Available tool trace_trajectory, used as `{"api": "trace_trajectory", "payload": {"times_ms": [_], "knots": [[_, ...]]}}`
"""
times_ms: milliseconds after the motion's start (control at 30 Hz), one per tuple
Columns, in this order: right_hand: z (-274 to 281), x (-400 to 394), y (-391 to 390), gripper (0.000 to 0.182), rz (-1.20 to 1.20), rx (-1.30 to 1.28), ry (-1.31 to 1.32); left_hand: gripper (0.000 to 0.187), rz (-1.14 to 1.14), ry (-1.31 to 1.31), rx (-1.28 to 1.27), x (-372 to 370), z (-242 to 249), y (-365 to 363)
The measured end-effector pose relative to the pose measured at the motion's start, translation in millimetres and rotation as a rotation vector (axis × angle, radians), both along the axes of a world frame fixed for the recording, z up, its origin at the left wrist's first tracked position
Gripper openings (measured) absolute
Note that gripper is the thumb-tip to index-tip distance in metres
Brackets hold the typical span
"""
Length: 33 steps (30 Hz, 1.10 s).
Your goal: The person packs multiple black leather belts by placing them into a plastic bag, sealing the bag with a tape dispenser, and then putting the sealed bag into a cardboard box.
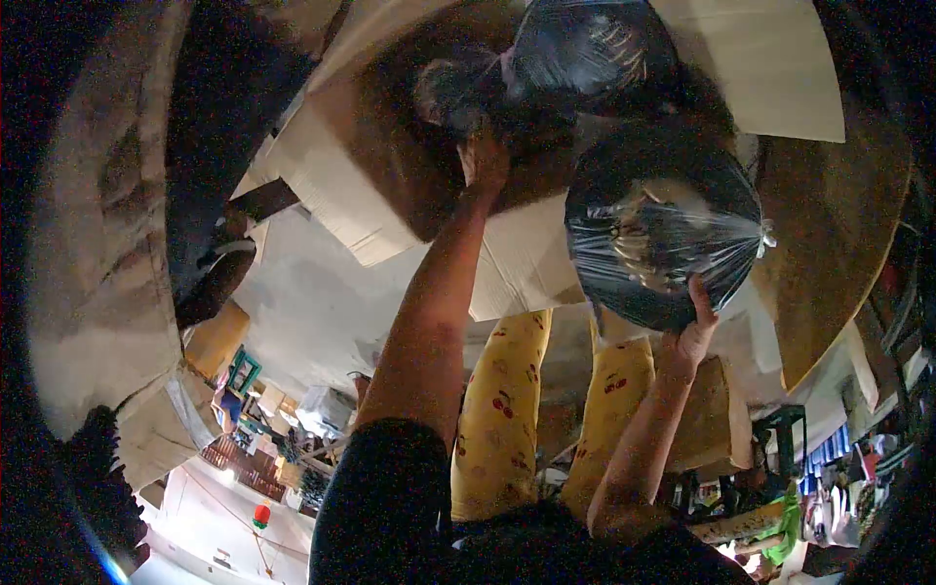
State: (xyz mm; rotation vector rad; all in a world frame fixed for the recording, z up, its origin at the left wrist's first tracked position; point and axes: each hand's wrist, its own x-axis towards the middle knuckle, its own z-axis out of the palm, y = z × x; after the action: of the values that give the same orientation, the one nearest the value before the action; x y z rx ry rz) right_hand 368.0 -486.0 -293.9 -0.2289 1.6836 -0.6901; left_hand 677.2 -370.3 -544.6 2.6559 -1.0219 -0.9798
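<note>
A filled black plastic bag (634, 229), with light brown items showing through its stretched film, sits at the front right of an open cardboard box (346, 200). My right hand (692, 331) grips its lower edge, thumb up against the plastic. The bag's tied end points right. My left hand (483, 161) reaches into the box, beside a dark bundle (448, 93); its fingers are lost in shadow. Farther back, another filled black plastic bag (595, 49) lies in the box, apparently gathered at its left side.
Cardboard flaps (760, 68) stick out around the box. My legs in yellow patterned trousers (497, 419) are below it. At the left is a person's dark clothing (214, 127). A person in green (785, 526) is at the lower right, near piled goods (838, 497).
</note>
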Motion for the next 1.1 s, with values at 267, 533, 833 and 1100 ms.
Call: {"api": "trace_trajectory", "payload": {"times_ms": [267,533,833,1100], "knots": [[1.9,8.4,-7.1,0.042,-0.073,0.035,-0.008,0.091,-0.217,-0.175,0.214,-20.4,-63.1,20.1],[15.0,28.3,-16.1,0.041,-0.005,0.026,-0.032,0.104,-0.130,-0.154,0.058,-3.8,-58.6,12.4],[15.3,25.9,-7.9,0.040,0.076,-0.091,0.058,0.091,-0.042,0.021,0.064,-21.8,-4.3,6.4],[12.8,62.7,-6.7,0.043,0.620,-0.445,0.229,0.092,0.774,1.195,-0.280,-41.2,114.3,-52.4]]}}
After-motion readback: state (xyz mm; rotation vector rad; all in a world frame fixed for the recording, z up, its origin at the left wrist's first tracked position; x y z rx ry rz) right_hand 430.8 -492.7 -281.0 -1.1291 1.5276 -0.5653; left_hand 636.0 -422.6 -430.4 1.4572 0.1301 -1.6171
